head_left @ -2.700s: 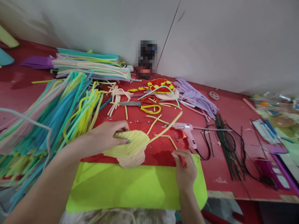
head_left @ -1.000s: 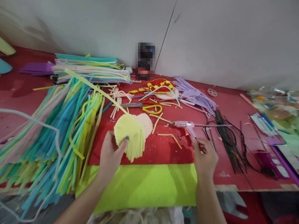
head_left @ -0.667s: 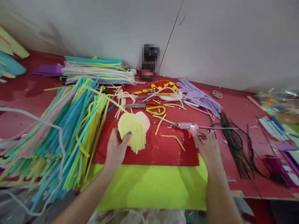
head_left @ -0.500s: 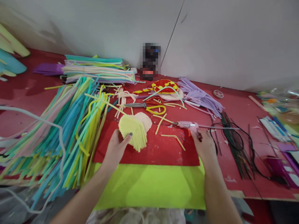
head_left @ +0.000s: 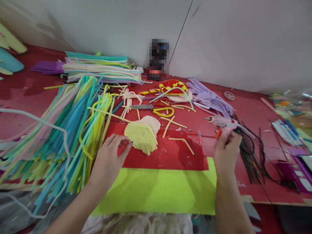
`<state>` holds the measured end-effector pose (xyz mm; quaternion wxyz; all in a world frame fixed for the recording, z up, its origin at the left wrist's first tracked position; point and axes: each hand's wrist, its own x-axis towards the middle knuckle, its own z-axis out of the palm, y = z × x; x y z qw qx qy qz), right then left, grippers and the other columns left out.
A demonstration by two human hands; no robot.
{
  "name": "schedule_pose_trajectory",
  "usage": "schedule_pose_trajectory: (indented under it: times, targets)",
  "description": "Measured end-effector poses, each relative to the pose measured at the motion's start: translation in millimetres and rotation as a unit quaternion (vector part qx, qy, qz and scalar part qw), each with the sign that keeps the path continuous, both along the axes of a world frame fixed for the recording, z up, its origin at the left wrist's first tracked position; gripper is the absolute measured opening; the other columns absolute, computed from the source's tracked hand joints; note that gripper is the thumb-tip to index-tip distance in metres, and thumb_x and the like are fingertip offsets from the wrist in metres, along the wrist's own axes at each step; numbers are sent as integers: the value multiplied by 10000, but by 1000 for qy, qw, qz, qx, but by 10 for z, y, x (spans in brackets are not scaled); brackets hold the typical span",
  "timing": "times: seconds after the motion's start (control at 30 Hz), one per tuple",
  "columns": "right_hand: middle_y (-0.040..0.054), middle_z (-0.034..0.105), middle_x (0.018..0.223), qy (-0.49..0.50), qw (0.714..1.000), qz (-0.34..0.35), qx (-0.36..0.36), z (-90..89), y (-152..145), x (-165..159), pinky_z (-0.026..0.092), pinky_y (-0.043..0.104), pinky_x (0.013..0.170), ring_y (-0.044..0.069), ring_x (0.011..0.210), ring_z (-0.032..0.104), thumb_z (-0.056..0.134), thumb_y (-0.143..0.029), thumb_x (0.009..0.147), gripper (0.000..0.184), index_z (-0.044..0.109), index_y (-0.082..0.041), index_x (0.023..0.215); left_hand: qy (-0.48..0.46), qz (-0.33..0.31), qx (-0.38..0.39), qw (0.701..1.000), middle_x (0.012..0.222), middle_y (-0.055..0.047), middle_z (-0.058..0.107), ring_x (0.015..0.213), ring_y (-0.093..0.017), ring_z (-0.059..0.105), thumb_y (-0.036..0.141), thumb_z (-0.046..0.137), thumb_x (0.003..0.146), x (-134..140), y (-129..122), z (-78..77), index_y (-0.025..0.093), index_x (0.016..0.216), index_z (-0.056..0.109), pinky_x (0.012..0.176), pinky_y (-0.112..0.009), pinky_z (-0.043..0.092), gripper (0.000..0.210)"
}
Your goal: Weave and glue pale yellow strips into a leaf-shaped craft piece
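Note:
A yellow leaf-shaped piece (head_left: 142, 136) made of pipe cleaner strips lies on the red mat (head_left: 168, 159), partly over a pale pink piece (head_left: 153, 122) of the same build. My left hand (head_left: 110, 152) is at its left edge, thumb and fingertips together in a pinch; whether they grip the edge or something small is unclear. My right hand (head_left: 227, 148) is closed around the handle of a pink hot glue gun (head_left: 220, 122). The gun is raised to the right of the mat, its nozzle pointing left. A bent yellow strip (head_left: 182, 139) lies between my hands.
Bundles of coloured pipe cleaners (head_left: 70, 130) cover the left side. Yellow-handled scissors (head_left: 156, 109) lie behind the pieces, near a lilac bundle (head_left: 211, 97). A black cord (head_left: 263, 156) runs on the right. Yellow-green sheet (head_left: 156, 191) sits in front. A pixelated dark object (head_left: 158, 60) leans against the wall.
My right hand has lifted the glue gun and moved it right. My left hand has slid left, so its thumb no longer lies over the yellow piece, which has turned slightly.

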<state>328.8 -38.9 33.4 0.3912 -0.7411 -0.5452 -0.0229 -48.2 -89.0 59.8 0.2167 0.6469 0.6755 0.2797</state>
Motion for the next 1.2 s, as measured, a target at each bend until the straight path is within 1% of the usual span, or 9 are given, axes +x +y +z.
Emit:
schedule_pose_trajectory:
  times: [0.07,0.13,0.23,0.3,0.4,0.5,0.63,0.83,1.2]
  targets:
    - [84,578,883,12,1000,-3,-4,145,-13,-133,413,344,637,202,695,533,352,-550,970,462,524,-166,1160,43,-58,37,997,957,-20,624,916,-207,606,295,544,928,33,75,69,219,975,601,850,-365,476,106]
    - [93,589,928,14,1000,24,-9,290,3,-307,433,358,681,215,766,555,392,-553,953,457,530,-172,1165,72,-123,71,987,983,-26,629,935,-201,608,262,533,940,120,161,98,208,1003,600,873,-362,479,106]
    - [92,604,956,14,997,67,-28,450,81,-586,460,378,730,219,797,572,554,-600,850,536,530,-170,1169,112,-203,90,969,988,-47,638,962,-206,611,216,490,957,302,282,68,180,987,596,894,-369,490,116]
    - [87,617,963,29,994,91,-46,477,151,-737,478,382,737,216,784,590,625,-618,782,595,522,-173,1163,152,-234,80,957,978,-61,640,966,-221,611,201,465,962,414,345,18,170,954,594,882,-384,497,133]
    - [103,631,1009,11,992,110,-56,383,238,-857,491,395,761,241,844,619,627,-609,771,591,507,-179,1159,186,-239,93,948,956,-73,631,931,-237,606,290,530,941,523,402,-62,158,949,579,841,-392,508,140]
    - [123,641,1040,-24,992,99,-72,214,273,-855,490,390,745,273,909,633,595,-610,793,570,498,-189,1165,183,-246,105,946,943,-67,618,896,-227,603,379,601,900,575,424,-129,154,984,555,813,-371,515,245]
    - [138,647,1055,-19,990,81,-111,80,275,-789,485,387,736,296,928,637,573,-663,788,610,502,-191,1168,176,-257,49,949,945,-48,619,875,-211,612,367,602,901,620,437,-187,168,972,537,768,-344,522,221]
    - [116,644,991,-9,988,95,-120,81,278,-781,479,365,718,267,871,623,566,-659,788,595,512,-186,1145,188,-233,-4,954,890,-36,624,818,-195,625,354,555,924,674,477,-174,175,941,543,694,-315,517,180]
    - [126,645,1016,-33,981,105,-160,37,265,-775,472,410,749,295,901,610,531,-699,791,628,511,-192,1162,223,-230,46,946,875,-36,634,811,-195,633,293,616,884,729,435,-208,169,947,569,689,-306,516,147]
